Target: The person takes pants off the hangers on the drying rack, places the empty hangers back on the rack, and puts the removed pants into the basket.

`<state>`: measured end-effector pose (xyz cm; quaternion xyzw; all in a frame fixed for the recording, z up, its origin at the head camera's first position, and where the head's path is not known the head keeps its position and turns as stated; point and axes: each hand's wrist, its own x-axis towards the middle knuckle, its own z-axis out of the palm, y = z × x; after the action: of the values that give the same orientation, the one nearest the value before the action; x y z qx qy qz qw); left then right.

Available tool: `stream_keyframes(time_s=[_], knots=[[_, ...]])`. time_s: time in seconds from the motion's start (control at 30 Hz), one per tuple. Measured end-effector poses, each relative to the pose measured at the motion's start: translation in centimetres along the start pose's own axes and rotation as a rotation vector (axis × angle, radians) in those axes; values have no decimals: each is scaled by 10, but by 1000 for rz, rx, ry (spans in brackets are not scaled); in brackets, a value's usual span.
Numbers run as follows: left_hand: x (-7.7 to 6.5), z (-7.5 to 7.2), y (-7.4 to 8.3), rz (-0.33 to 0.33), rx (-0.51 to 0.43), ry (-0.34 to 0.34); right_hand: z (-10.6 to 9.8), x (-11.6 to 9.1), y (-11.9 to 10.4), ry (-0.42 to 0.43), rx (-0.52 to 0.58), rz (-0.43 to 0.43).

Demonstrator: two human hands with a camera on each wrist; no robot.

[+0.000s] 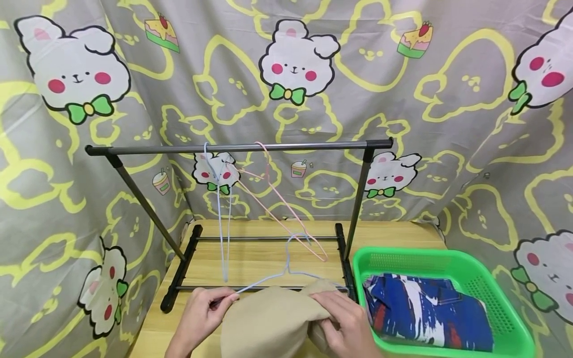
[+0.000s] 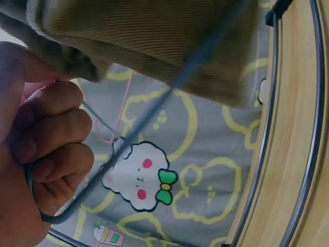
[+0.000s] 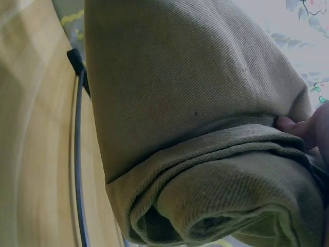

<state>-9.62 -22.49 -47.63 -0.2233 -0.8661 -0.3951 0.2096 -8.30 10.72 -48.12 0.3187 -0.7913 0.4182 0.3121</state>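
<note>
A light blue wire hanger (image 1: 286,271) is held at its left corner by my left hand (image 1: 203,315), the fingers curled round the wire in the left wrist view. Khaki twill cloth (image 1: 264,323) lies over the hanger's lower part in the head view and hides its bottom bar. My right hand (image 1: 342,318) grips that cloth at its right side, thumb below and fingers on top. In the right wrist view the khaki cloth (image 3: 185,82) shows folded, layered edges, with a fingertip pressed into a fold.
A black clothes rack (image 1: 286,147) stands ahead on the wooden table (image 1: 264,256). From its bar hang another blue hanger (image 1: 219,214) and a pink hanger (image 1: 286,206). At the right, a green basket (image 1: 456,258) holds folded blue patterned clothing (image 1: 429,313). Printed curtains (image 1: 241,59) surround the table.
</note>
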Motion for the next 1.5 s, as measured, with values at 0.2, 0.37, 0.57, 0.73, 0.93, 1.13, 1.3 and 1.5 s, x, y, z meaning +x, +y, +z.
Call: stream_keyframes(time_s=[0.2,0.37,0.57,0.73,0.93,1.13,1.3,1.5], knots=[[-5,-2,-6,-38,-102,0,-10,4,-1,45,-9,-24],[-11,-8,-8,-104,-159,-5,-20,-1,6,63,-50,6],[-14,-16,-7,-82,-135,98,-24,-11,15,63,-93,30],[-14,-25,2,-146,-41,187,-22,-19,21,58,-100,23],[-18,-37,18,-371,26,259,-19,-26,24,34,-111,40],[-18,-39,27,-480,80,327,-17,-28,24,15,-118,79],[-11,-39,44,-555,117,356,-17,-29,24,5,-117,92],[4,-31,62,-564,58,382,-16,-30,24,2,-120,100]])
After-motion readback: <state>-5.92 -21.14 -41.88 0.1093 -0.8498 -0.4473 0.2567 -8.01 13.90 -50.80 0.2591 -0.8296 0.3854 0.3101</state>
